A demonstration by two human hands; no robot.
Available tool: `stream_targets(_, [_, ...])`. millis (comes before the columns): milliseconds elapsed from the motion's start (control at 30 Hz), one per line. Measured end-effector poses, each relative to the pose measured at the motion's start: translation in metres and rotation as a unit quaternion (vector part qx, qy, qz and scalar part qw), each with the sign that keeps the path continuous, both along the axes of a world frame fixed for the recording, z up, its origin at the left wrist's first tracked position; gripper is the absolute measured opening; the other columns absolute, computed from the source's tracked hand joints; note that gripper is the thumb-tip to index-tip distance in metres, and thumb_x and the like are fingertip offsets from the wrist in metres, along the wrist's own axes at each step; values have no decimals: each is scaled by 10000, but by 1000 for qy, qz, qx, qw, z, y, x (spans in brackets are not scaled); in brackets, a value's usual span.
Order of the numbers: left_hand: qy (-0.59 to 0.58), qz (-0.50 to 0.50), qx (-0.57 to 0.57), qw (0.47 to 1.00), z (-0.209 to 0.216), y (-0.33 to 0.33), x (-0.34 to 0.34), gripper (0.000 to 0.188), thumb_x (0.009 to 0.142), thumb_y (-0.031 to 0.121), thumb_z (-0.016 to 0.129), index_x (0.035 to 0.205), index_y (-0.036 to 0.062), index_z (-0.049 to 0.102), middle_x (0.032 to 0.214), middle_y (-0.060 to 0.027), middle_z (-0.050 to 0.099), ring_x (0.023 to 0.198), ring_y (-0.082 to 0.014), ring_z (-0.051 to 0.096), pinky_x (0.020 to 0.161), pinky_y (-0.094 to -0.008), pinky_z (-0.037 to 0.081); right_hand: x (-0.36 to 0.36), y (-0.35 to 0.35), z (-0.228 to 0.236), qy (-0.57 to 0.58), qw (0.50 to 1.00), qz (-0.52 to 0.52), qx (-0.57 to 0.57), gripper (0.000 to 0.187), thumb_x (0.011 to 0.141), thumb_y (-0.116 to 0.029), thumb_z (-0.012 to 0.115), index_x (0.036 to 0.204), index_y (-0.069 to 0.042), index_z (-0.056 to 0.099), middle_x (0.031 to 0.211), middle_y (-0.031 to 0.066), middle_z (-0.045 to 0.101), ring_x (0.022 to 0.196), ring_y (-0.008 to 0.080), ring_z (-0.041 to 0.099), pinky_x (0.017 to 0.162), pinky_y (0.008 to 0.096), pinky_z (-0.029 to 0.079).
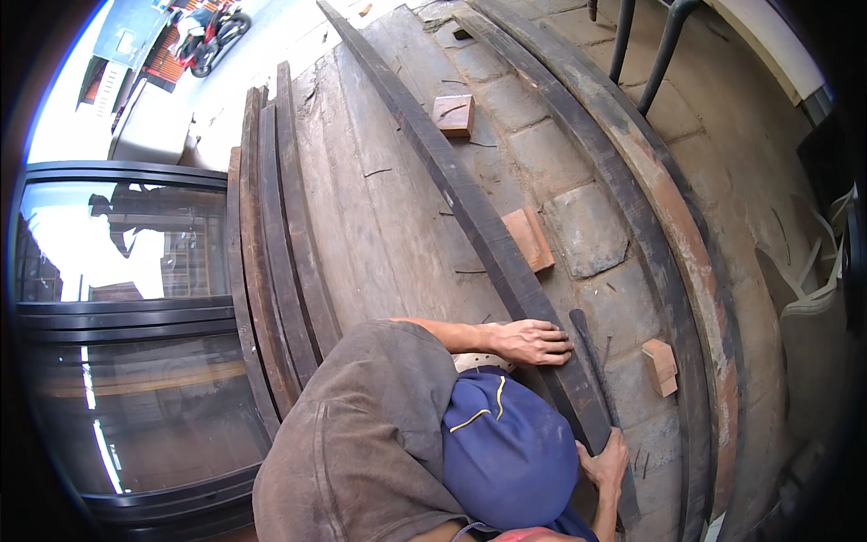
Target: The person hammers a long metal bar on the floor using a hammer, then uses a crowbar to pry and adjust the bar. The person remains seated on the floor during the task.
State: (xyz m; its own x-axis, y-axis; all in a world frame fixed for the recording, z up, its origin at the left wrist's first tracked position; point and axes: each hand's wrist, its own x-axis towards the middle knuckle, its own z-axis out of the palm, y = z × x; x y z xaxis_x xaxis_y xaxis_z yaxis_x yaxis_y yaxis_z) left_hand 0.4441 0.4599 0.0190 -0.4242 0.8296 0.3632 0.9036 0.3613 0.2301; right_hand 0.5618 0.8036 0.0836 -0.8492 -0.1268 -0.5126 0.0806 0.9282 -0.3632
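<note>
A long dark wooden beam point(461, 199) runs from the top of the view down to my hands. My left hand point(533, 343) lies across its upper face, with the fingers laid over toward the right edge. Lower down, my right hand point(607, 459) is closed around the beam, thumb on the left and fingers on the right. A dark metal bar point(593, 366), bent at its far end, lies alongside the beam and reaches my right fingers. Whether they also touch it, I cannot tell. My blue-clothed knee point(510, 452) hides part of the ground between my arms.
Reddish wooden blocks point(661, 367) lie around the beam, on paving strewn with bent nails. Long curved-looking timbers point(632, 185) flank it on the right, and more planks point(298, 226) on the left. Black-framed glass panels point(126, 307) stand far left. Beyond is a red motorcycle point(209, 41).
</note>
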Motion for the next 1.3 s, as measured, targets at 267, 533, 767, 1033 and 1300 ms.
stream_targets(267, [-225,315,290,875,108,-62,12,827,812,488,720,1444,67,393,1473,-169,414,1372,-306,390,1121,-483,301,18,-18,58,156,975,-18,155,859,587,-486,877,1175,24,514,1028,200,565,1026,394,534,931,448,399])
stream_targets(533, [-515,443,701,217,12,-110,-27,988,842,811,434,1324,-52,456,1199,-219,598,1100,-309,609,952,-448,503,48,-34,41,249,953,-6,173,847,541,-475,896,1133,13,537,1033,156,558,1019,351,531,891,436,402])
stream_targets(767, [-521,463,686,210,-10,-103,-8,945,836,845,355,1178,-8,573,997,-178,682,919,-260,688,756,-401,604,26,-19,48,-39,999,-5,-20,795,637,-580,818,1108,6,561,1022,190,567,1009,393,563,877,472,449])
stream_targets(1033, [-491,375,762,193,-2,-95,-18,908,863,806,347,1274,8,482,1047,-206,643,921,-278,684,712,-360,623,-15,4,49,-266,945,-57,-180,787,656,-472,854,1132,104,608,1041,287,676,993,387,668,892,420,506])
stream_targets(1300, [-419,547,682,247,8,-90,-53,963,827,836,431,1392,56,437,1306,-143,517,1244,-255,472,1049,-440,389,-61,-17,134,-69,996,-35,-45,526,624,-223,890,896,96,573,823,287,682,816,375,716,694,405,537])
